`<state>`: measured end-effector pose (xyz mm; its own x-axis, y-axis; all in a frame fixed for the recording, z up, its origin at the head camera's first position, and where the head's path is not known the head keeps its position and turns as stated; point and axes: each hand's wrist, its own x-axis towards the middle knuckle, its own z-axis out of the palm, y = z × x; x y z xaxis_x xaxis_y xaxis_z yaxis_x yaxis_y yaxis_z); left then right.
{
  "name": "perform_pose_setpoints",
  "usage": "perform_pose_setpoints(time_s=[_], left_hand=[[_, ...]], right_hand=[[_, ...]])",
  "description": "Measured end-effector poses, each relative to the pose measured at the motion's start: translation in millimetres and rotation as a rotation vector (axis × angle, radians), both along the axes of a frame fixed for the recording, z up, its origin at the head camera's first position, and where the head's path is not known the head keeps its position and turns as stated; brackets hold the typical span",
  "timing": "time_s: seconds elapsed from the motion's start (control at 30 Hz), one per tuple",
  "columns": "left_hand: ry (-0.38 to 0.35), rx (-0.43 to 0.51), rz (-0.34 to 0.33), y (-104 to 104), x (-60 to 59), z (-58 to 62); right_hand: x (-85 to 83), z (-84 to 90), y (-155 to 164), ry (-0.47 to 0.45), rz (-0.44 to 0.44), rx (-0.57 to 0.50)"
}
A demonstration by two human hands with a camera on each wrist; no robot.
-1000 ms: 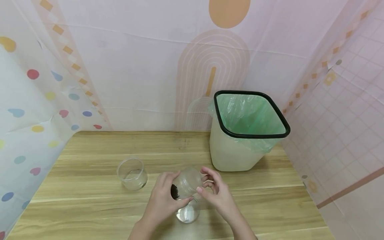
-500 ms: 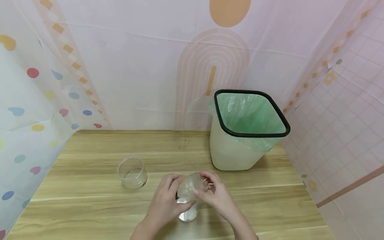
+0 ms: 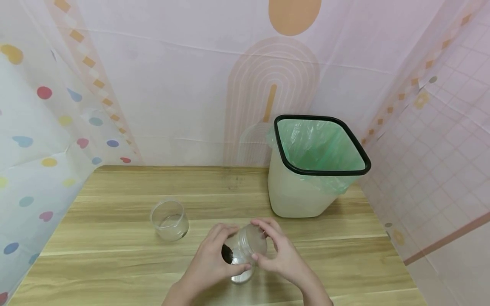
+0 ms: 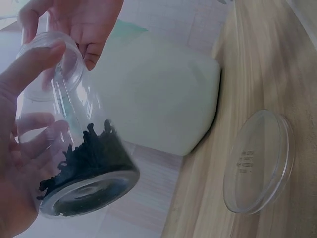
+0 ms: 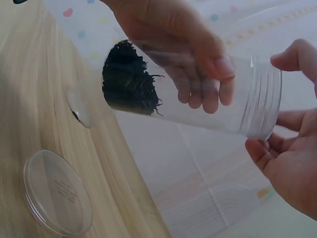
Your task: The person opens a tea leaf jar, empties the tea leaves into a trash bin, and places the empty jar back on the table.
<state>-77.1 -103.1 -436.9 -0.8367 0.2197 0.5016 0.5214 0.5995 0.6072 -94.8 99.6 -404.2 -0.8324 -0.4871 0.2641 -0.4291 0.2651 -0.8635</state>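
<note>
The left hand [image 3: 210, 257] is wrapping its fingers round the body of a clear jar [image 3: 238, 246], while the right hand [image 3: 281, 250] is pinching the ribbed end [image 5: 257, 96] between thumb and fingers. The jar is hanging tilted above the table [image 3: 115, 255], and dark dried strands [image 5: 128, 82] are bunching at its base. Whether a cap is closing the ribbed end is hard to tell.

If that end is open, lowering it or jerking the jar could be sending strands sliding out onto the table, well short of the bin [image 3: 302, 191]. The smooth wall is offering the left fingers little texture, so a hard twist by the right hand could be turning the whole jar within the grip. Should both grips be slackening together, the jar could be dropping onto the shallow clear disc [image 4: 258, 163] lying close below, cracking it or knocking it aside. The clear cup [image 3: 169, 223] is standing apart on the left; only a wide sweep of the left arm would be threatening it.
</note>
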Motion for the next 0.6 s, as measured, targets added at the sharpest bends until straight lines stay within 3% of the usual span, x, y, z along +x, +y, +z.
perform_pose_setpoints(time_s=[0.37, 0.5, 0.6], left_hand=[[-0.273, 0.109, -0.139, -6.4, -0.3, 11.8], [-0.347, 0.132, -0.179, -10.7, -1.3, 16.1], [-0.366, 0.142, -0.161, -10.2, -0.3, 18.1]], right_hand=[[-2.0, 0.8, 7.5, 0.157, 0.123, 0.048], [-2.5, 1.0, 10.3, 0.152, 0.157, 0.033], [-1.9, -0.9, 10.6, 0.097, 0.157, 0.012]])
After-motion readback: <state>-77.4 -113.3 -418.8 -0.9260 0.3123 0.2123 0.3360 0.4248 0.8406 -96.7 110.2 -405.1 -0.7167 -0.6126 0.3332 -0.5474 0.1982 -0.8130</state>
